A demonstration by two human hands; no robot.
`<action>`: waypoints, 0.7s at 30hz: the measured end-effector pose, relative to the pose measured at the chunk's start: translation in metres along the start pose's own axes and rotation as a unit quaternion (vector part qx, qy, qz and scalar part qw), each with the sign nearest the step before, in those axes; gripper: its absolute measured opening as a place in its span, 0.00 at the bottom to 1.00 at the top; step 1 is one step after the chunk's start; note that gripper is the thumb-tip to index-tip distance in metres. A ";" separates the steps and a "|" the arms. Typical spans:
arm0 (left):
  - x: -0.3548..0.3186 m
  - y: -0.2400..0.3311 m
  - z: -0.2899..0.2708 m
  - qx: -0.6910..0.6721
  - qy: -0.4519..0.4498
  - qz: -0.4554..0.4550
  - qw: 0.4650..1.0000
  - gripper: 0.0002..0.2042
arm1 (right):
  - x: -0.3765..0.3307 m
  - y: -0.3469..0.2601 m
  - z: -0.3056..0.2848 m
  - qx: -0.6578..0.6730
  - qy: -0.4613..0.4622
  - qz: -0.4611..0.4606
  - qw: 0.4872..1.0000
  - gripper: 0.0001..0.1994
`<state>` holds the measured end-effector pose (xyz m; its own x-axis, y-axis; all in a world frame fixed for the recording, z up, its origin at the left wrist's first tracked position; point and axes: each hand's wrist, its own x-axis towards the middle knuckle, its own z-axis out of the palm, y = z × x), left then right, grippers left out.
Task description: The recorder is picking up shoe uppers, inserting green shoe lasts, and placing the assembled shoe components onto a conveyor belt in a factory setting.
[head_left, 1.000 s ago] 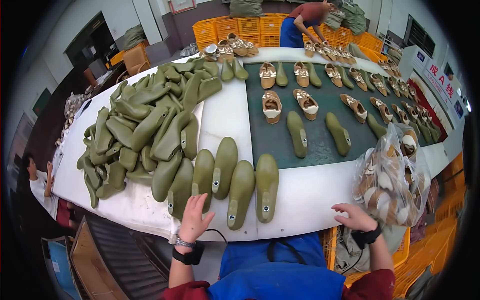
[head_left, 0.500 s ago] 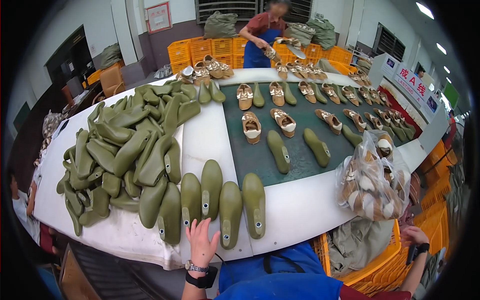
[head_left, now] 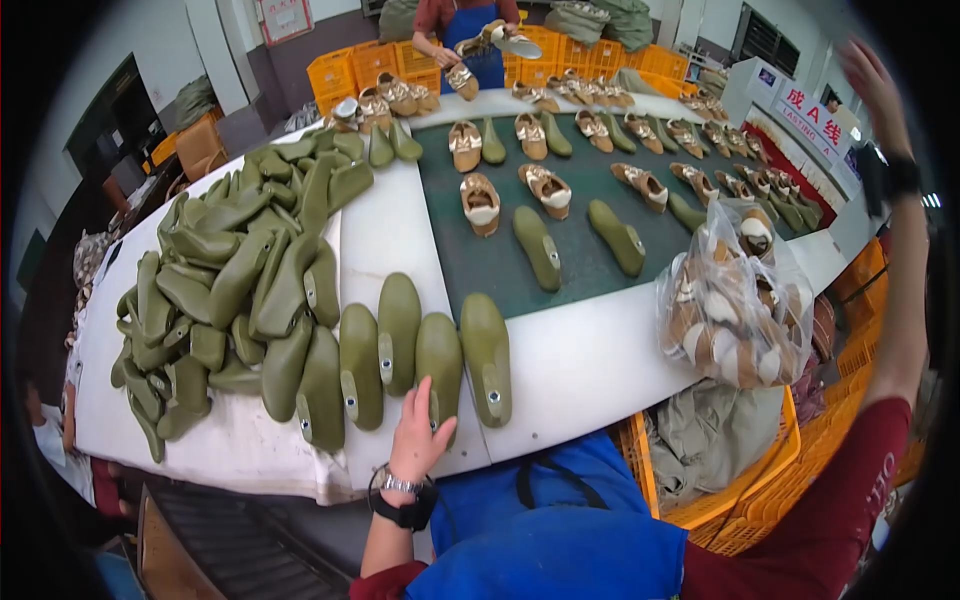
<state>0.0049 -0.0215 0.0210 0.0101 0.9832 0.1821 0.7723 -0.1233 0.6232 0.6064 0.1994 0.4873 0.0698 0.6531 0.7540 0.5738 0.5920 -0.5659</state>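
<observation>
Olive-green shoe lasts stand in a short row at the near edge of the table. My left hand touches the heel end of one shoe last in that row, thumb apart from the other fingers. Beside it are another last to the right and a last to the left. High at the far right, my right hand is raised, fingers stretched, holding nothing that I can see. Below and left of it lies a clear plastic bag of brown and white shoes.
A large heap of lasts covers the table's left side. On the green belt, brown shoes and lasts lie in rows. Across the table, a person in a blue apron handles shoes. Orange crates stand at my right.
My right hand has swung up from low at the right to high at the right. My left hand has moved onto a last in the front row. The whole view has shifted.
</observation>
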 end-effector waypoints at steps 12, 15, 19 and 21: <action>0.027 0.015 0.064 -0.069 0.063 -0.021 0.995 0.35 | -0.391 0.003 0.426 0.003 -0.670 -0.079 0.738 0.32; 0.043 0.018 0.073 -0.089 0.016 -0.047 0.995 0.36 | -0.431 0.005 0.430 0.002 -0.579 0.030 0.815 0.32; 0.050 0.026 0.082 -0.124 -0.046 -0.047 0.990 0.39 | -0.447 -0.005 0.430 -0.006 -0.488 0.031 0.872 0.29; 0.051 0.031 0.079 -0.157 -0.065 -0.044 0.984 0.40 | -0.457 0.001 0.427 -0.012 -0.435 0.012 0.900 0.28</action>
<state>0.0795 0.0355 -0.0108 0.0491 0.9984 0.0296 0.5391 -0.0514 0.8407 0.2268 0.1037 -0.0001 -0.5766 0.7948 0.1894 0.5986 0.5687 -0.5642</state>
